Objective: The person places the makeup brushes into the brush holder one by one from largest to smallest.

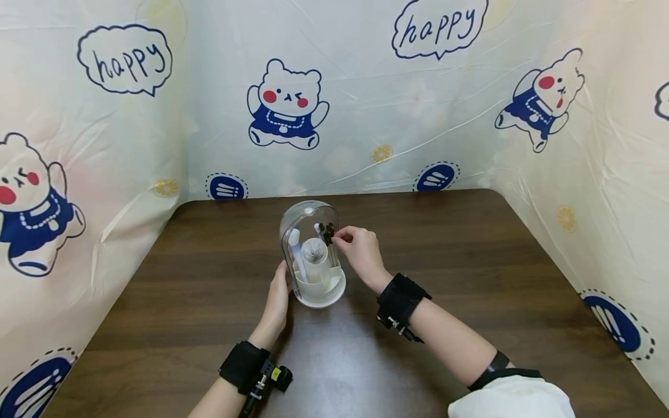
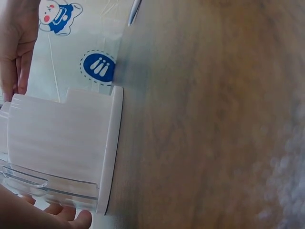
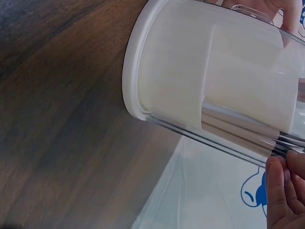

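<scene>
A makeup brush holder point(image 1: 320, 299) with a white base and clear domed cover point(image 1: 298, 216) stands upright on the table. Several dark-tipped makeup brushes point(image 1: 328, 229) lean in its right side, their pale handles point(image 3: 238, 131) down in a compartment. A white stick-like item point(image 1: 296, 251) stands in the left compartment beside the middle cup point(image 1: 316, 270). My left hand point(image 1: 277, 299) holds the holder's left side, bent fingertips point(image 2: 66, 213) against the clear cover. My right hand point(image 1: 360, 251) pinches a brush near its dark end, thumb and forefinger together.
The brown wooden table point(image 1: 219, 249) has its back edge behind the holder. A printed curtain point(image 1: 355, 98) with cartoon bears surrounds the table at the back and sides. Black straps with small cameras point(image 1: 248, 368) sit on both wrists.
</scene>
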Tool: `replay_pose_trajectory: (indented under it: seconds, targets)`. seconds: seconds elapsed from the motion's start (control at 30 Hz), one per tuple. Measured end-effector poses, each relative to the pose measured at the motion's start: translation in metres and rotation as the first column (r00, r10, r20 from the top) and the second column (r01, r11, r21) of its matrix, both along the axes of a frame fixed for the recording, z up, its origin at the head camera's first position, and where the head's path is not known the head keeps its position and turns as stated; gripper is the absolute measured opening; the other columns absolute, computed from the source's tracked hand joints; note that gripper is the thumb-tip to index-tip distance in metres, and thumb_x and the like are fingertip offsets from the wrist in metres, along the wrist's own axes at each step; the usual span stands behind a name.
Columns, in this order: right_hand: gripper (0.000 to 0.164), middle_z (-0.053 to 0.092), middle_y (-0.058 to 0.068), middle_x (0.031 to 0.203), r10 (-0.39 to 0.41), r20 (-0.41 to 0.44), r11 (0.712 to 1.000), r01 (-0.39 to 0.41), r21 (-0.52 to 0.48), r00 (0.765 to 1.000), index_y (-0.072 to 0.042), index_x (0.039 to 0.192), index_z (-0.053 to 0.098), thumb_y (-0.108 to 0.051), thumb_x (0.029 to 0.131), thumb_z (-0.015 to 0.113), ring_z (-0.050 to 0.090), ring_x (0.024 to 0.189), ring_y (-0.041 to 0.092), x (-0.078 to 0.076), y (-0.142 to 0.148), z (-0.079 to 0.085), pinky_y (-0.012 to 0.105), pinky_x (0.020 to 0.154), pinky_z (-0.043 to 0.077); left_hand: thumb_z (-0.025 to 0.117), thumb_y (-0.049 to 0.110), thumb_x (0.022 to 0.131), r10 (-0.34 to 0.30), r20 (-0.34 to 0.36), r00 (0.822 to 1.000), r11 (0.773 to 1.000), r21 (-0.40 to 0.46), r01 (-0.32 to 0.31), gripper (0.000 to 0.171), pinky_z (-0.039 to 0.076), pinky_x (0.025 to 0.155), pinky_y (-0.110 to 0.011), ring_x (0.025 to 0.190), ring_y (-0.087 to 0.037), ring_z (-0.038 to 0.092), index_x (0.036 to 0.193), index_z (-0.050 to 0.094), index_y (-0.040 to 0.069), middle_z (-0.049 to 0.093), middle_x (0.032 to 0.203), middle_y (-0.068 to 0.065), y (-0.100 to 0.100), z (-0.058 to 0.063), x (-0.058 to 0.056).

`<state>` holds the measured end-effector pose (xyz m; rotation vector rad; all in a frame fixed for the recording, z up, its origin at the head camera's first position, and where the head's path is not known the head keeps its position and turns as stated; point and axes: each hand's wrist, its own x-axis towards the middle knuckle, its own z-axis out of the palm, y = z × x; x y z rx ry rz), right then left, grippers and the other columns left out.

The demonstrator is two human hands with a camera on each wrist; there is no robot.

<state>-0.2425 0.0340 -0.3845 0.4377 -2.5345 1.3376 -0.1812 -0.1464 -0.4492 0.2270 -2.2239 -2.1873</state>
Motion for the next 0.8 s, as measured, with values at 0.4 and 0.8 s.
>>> replay_pose_trajectory:
  seconds: [0.4, 0.8]
  targets:
    - [0.013, 0.073, 0.010, 0.080, -0.068, 0.019, 0.994, 0.066, 0.087, 0.998, -0.003, 0.086, 0.074, -0.014, 0.087, 0.069, 0.061, 0.066, 0.017, -0.006, 0.049, 0.001, 0.022, 0.058, 0.046, 0.012, 0.037, 0.105, 0.004, 0.005, 1.000, 1.000, 0.002, -0.004, 0.059, 0.015, 0.122, -0.050, 0.148, -0.034, 0.016, 0.152, 0.017, 0.002, 0.015, 0.159, -0.019, 0.000, 0.000, -0.001]
    - [0.019, 0.070, 0.008, 0.070, -0.079, 0.344, 0.909, -0.074, 0.410, 0.936, -0.001, 0.073, 0.073, -0.015, 0.086, 0.070, 0.049, 0.054, 0.012, -0.009, 0.103, -0.025, 0.021, 0.052, 0.037, 0.012, 0.037, 0.105, 0.000, 0.003, 1.000, 1.000, -0.004, 0.000, 0.058, 0.015, 0.122, -0.050, 0.148, -0.034, 0.016, 0.152, 0.019, 0.003, 0.016, 0.160, -0.018, 0.001, -0.001, 0.000]
